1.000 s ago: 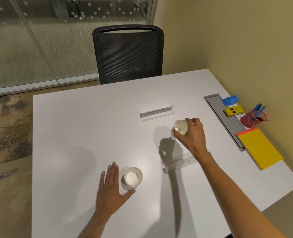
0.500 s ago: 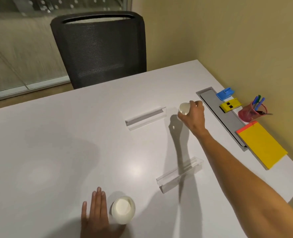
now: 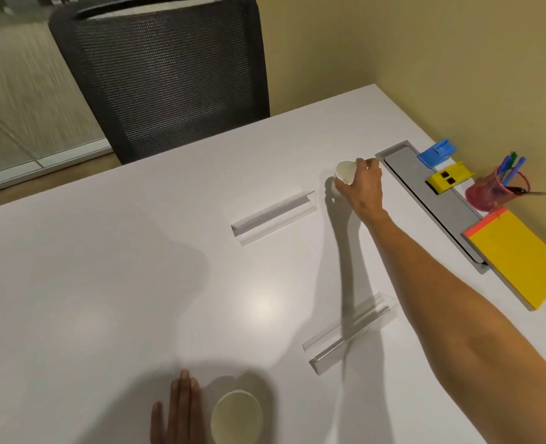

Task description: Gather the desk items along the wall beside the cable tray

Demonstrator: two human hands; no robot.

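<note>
My right hand grips a small white paper cup, tilted and lifted a little off the white desk, just left of the grey cable tray. My left hand lies flat at the near edge, fingers together, beside a second white cup that stands upright; whether they touch is unclear. Two clear acrylic holders lie on the desk, one at the centre, one nearer. Along the wall sit a blue piece, a yellow piece, a red pen cup and a yellow notepad.
A black mesh office chair stands at the far side of the desk. The beige wall runs along the right edge. Glass panels and floor show at the far left.
My right hand has carried the cup away from me and to the right, toward the cable tray. The view has moved closer; my left hand stays by the near cup.
</note>
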